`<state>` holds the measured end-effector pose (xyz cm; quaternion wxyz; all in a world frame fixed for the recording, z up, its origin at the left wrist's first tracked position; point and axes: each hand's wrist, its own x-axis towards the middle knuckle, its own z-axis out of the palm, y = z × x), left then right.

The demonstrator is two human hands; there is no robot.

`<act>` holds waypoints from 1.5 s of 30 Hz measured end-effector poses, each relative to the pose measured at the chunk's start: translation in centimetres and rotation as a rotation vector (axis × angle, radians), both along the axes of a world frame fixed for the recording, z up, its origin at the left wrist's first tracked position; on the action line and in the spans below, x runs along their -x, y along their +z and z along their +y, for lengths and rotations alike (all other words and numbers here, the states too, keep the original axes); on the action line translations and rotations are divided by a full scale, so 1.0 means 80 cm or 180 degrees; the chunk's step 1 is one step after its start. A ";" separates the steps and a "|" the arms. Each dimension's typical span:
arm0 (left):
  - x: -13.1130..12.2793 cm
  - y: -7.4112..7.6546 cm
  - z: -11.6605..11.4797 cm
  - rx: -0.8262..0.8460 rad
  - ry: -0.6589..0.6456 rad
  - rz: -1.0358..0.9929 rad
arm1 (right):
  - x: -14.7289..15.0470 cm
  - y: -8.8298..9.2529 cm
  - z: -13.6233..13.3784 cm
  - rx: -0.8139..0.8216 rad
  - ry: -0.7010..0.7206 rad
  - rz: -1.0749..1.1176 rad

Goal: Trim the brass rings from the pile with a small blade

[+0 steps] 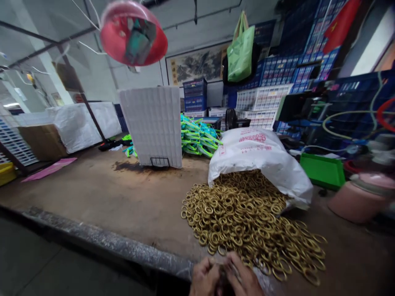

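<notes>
My left hand (204, 276) and my right hand (242, 276) are close together at the table's front edge, at the bottom of the view. Their fingers are curled in and meet near the middle. Whatever sits between the fingertips is dark and blurred, so I cannot make it out. Just beyond them spreads a heap of gold-coloured rings (237, 218). It spills from the mouth of a white sack (253, 150) with red print, which lies on its side.
A white ribbed panel (151, 127) stands upright on the brown table (117, 201), with green and turquoise items (199, 137) behind it. To the right are a green tray (322, 170) and a pink container (362, 197). Overhead hangs a red lamp-like bowl (108, 31).
</notes>
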<state>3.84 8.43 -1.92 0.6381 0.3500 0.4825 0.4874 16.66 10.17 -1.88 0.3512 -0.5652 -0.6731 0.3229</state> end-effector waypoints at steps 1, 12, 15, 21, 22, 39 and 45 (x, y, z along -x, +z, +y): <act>-0.001 0.007 -0.005 0.0039 0.0007 0.0215 | 0.000 0.006 -0.002 0.0124 0.0038 0.0169; -0.001 0.040 -0.027 -0.0329 -0.0246 0.0707 | 0.001 0.044 -0.008 0.0848 0.0291 0.0938; 0.000 0.030 -0.029 0.0080 -0.0475 0.0305 | 0.001 0.043 -0.009 0.0764 0.0292 0.0888; 0.001 0.024 -0.028 0.0208 -0.0509 -0.0227 | 0.003 0.048 -0.011 0.0862 0.0376 0.1096; 0.001 0.025 -0.028 0.0214 -0.0504 -0.0241 | 0.003 0.049 -0.012 0.0904 0.0401 0.1179; 0.006 0.035 -0.034 -0.0028 -0.0230 0.0125 | -0.002 0.021 -0.030 -0.0434 0.0805 -0.1222; 0.007 0.036 -0.036 -0.0031 -0.0166 0.0339 | 0.000 0.028 -0.029 -0.0498 0.0732 -0.1420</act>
